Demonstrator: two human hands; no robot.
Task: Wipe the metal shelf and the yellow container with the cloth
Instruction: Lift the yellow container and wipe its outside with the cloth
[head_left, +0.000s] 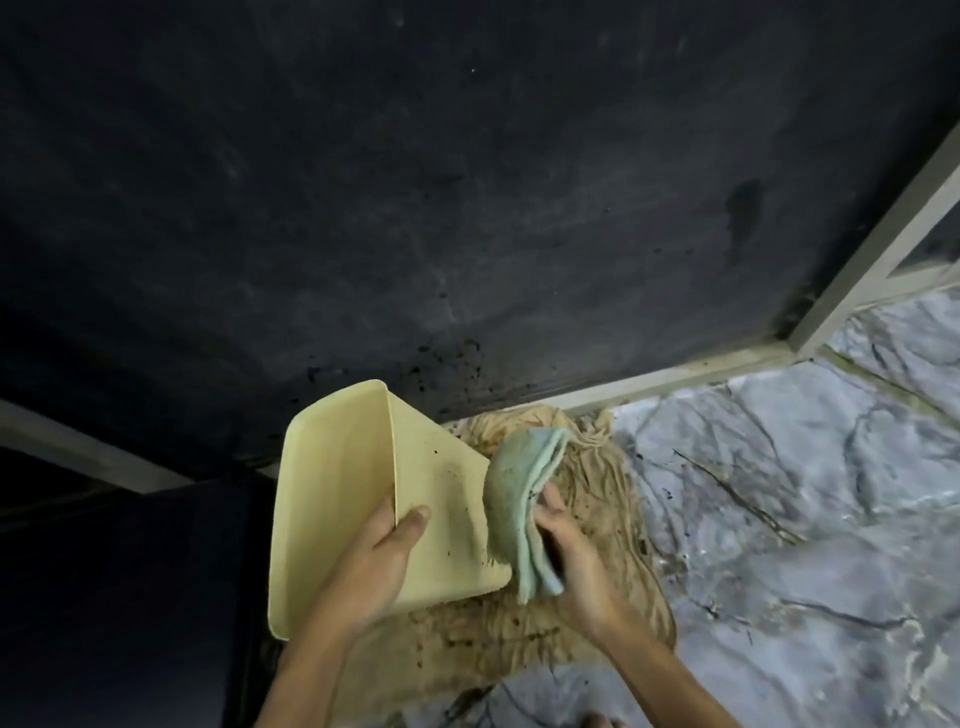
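Gripping the tilted yellow container (337, 499), left hand (371, 561); right hand (571, 551) clutches folded cloth (519, 499).

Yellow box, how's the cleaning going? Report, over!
Left hand gripping yellow container, tilted. Right hand holding folded green cloth against its side. Dark specks on that side. Nothing blocking.

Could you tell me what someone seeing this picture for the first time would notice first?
Low in the centre, the left hand holds the pale yellow container tilted, thumb on its speckled face. The right hand presses a folded green cloth to the container's right edge. Beneath lies a stained tan rag on the marbled floor, with a large dark panel above.
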